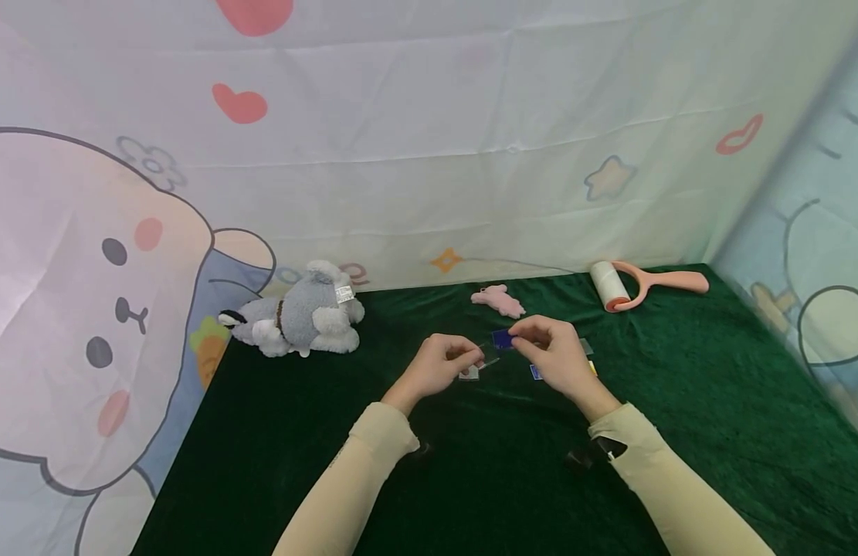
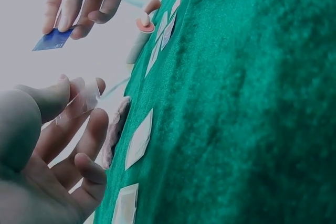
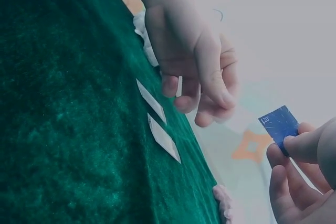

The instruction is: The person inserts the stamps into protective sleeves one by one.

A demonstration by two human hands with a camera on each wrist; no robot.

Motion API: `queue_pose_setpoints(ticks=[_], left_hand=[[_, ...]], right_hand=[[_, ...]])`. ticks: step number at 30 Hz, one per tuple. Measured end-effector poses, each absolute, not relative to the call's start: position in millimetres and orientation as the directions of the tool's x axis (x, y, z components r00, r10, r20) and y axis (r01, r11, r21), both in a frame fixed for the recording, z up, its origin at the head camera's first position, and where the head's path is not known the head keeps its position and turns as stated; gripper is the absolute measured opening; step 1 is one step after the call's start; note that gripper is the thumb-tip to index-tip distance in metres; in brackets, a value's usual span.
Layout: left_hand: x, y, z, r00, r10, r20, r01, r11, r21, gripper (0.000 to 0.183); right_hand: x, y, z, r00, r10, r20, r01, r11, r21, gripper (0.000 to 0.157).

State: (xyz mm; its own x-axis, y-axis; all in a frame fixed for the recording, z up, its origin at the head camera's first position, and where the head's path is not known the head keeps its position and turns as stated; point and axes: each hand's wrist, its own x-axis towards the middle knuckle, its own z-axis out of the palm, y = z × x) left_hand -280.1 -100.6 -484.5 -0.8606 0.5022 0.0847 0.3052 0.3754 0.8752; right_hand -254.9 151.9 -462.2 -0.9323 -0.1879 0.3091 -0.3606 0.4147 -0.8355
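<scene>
Head view: left hand (image 1: 435,367) pinches clear sleeve (image 1: 491,355), right hand (image 1: 557,359) pinches blue card (image 1: 501,340) and partly hides small packets (image 1: 536,372); pink plush (image 1: 500,300), lint roller (image 1: 608,286) beyond, grey plush (image 1: 300,313) off left.

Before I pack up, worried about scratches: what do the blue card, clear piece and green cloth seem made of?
Blue card: printed and smooth-looking, perhaps paperboard or plastic, I can't tell which; flat face, pale printing.
Clear piece: probably thin, glossy plastic; see-through with bright highlights.
Green cloth: velvet-like pile, likely; soft, patchy sheen.
</scene>
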Motion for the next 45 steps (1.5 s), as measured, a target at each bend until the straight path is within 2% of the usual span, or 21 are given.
queue_pose_setpoints(ticks=[13, 19, 36, 45], left_hand=[[-279.2, -100.0, -481.0, -0.897, 0.438, 0.063, 0.266, 0.420, 0.868, 0.013], [-279.5, -99.3, -481.1, -0.904, 0.425, 0.050, 0.250, 0.431, 0.867, 0.014], [-279.6, -98.9, -480.5, -0.910, 0.412, 0.055, 0.242, 0.419, 0.875, 0.013], [-279.6, -97.7, -479.8, -0.917, 0.396, 0.048, 0.226, 0.417, 0.880, 0.013]], right_hand=[[-254.5, 154.0, -464.9, -0.932, -0.198, 0.304, -0.359, 0.387, -0.849, 0.012], [-253.7, 154.0, -465.4, -0.927, -0.210, 0.310, -0.368, 0.369, -0.853, 0.014], [-250.9, 151.6, -465.7, -0.938, -0.177, 0.297, -0.344, 0.415, -0.842, 0.012], [-250.3, 151.6, -467.9, -0.927, -0.193, 0.321, -0.375, 0.449, -0.811, 0.011]])
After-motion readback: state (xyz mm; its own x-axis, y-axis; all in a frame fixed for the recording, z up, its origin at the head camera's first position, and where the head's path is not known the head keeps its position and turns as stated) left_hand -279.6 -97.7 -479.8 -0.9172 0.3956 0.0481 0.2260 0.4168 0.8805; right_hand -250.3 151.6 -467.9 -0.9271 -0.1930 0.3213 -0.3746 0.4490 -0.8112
